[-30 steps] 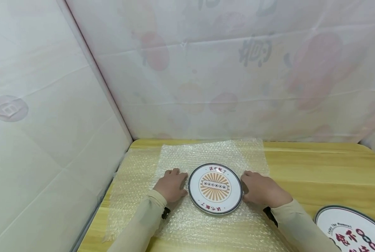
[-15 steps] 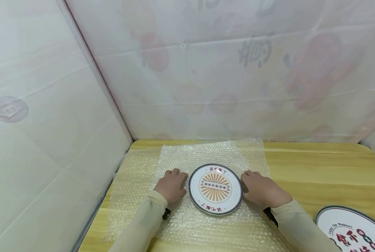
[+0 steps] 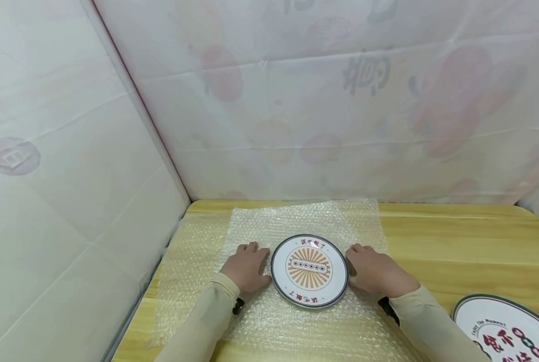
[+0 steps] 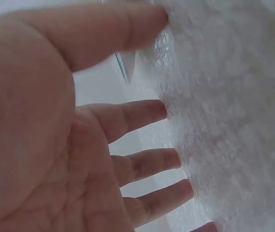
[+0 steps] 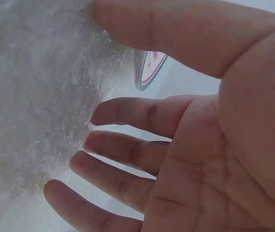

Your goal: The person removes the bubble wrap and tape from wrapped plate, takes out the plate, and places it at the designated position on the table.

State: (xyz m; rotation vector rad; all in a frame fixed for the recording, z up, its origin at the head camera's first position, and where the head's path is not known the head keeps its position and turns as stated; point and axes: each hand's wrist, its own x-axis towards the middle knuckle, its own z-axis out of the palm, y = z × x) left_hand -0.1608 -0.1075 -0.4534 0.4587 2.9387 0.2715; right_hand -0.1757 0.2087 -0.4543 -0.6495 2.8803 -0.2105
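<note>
A round white plate [image 3: 309, 271] with a dark rim, an orange sunburst and red characters lies face up on bubble wrap [image 3: 292, 221]. Beside its left edge is my left hand [image 3: 246, 267], fingers spread and fingertips resting on the wrap. My right hand [image 3: 378, 271] lies at the plate's right edge, its fingertips also down on the wrap. In the left wrist view the fingers [image 4: 144, 162] are nearly straight, with nothing in the palm. The right wrist view shows similarly extended fingers [image 5: 127, 150] and a sliver of the plate's rim behind them.
A larger white plate [image 3: 509, 327] with red characters sits at the front right of the wooden table [image 3: 455, 241], cut off by the frame. A pale fabric wall [image 3: 296, 100] stands behind the table, and another panel [image 3: 70, 211] runs along its left.
</note>
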